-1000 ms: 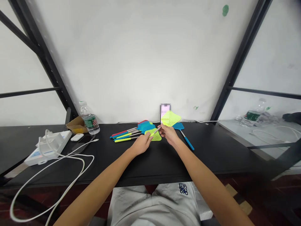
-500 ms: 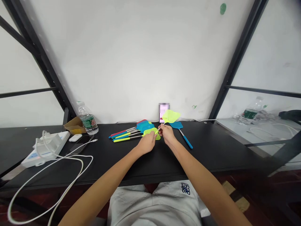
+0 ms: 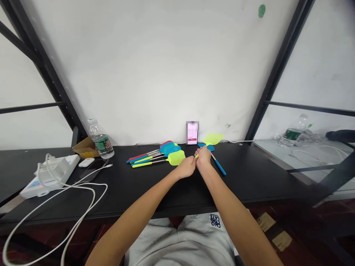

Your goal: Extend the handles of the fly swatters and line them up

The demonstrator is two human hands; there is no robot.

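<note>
My left hand [image 3: 187,170] and my right hand [image 3: 203,157] are closed side by side on the handle of a yellow-green fly swatter [image 3: 213,139]. Its mesh head points to the back right, above a blue swatter [image 3: 216,164] lying on the black table [image 3: 155,192]. Just left of my hands lies a fan of several swatters [image 3: 158,154] in red, blue and yellow-green, with their handles pointing left.
A phone [image 3: 192,132] stands against the white wall behind my hands. At the left are a water bottle [image 3: 100,139], a small cardboard box [image 3: 83,147], a power strip [image 3: 47,176] and a looping white cable [image 3: 63,210]. A second bottle [image 3: 291,135] sits on the grey surface at right.
The swatter I hold has collapsed shorter as my hands came together on its handle. Its head dropped lower and swung right, uncovering the phone.
</note>
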